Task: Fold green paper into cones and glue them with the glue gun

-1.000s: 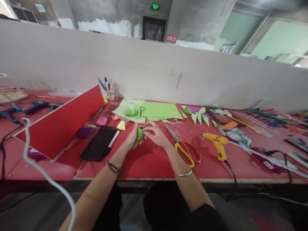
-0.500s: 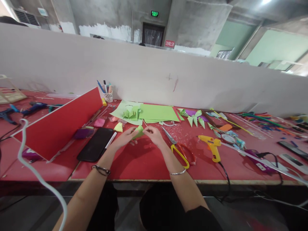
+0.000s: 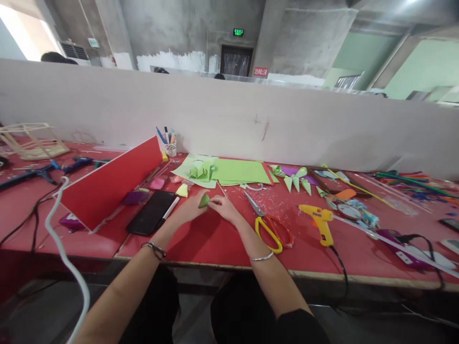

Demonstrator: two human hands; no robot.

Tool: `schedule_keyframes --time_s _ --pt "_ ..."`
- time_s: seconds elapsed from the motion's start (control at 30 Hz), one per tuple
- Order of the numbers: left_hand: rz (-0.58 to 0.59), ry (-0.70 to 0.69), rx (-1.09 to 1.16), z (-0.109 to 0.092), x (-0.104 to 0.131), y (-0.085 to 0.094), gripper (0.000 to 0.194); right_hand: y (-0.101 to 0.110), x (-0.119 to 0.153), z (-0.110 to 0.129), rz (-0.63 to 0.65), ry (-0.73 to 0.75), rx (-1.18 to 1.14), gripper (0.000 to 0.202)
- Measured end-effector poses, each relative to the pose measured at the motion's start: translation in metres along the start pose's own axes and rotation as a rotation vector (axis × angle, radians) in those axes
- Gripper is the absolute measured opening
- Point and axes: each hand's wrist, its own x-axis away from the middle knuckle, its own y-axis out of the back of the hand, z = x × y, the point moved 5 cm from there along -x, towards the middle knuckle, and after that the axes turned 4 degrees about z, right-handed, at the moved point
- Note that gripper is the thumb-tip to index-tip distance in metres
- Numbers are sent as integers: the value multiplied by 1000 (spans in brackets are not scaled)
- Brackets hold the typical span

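A small piece of green paper (image 3: 204,201), curled or folded into a cone-like shape, is held over the red tabletop. My left hand (image 3: 191,208) is closed on it from the left, its fingertips partly hidden. My right hand (image 3: 224,209) pinches at the paper's right edge with thumb and fingers. Just right of my right hand lie scissors (image 3: 271,230) with yellow and red handles. To the left of my left hand are a black phone (image 3: 151,213) and a white marker (image 3: 170,208). Beyond both hands, green paper sheets (image 3: 244,171) lie flat.
Several green paper cones (image 3: 295,181) lie at the back right. A yellow glue gun (image 3: 320,220) with a black cord rests on the right. At left stands a red board (image 3: 114,184), near a pen cup (image 3: 170,147). A white cable (image 3: 57,243) hangs in front.
The green paper has turned from a rolled look to a cone-like one between my hands. My right hand has shifted slightly down. The whole view has moved a little.
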Motion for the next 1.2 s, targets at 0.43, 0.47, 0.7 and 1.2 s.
schedule_keyframes --time_s 0.43,0.47,0.7,1.2 --pt "-253 315 -217 92 12 64 42 2 -5 -18 -99 -56 -125 24" --pt "-268 351 -237 103 17 69 43 2 -5 -18 -102 -53 -140 26" --pt "-345 486 -410 129 43 77 52 7 -7 -20 -181 -73 -185 22" --pt "-218 -59 -421 15 28 -34 51 40 -9 -2 -270 -70 129 23"
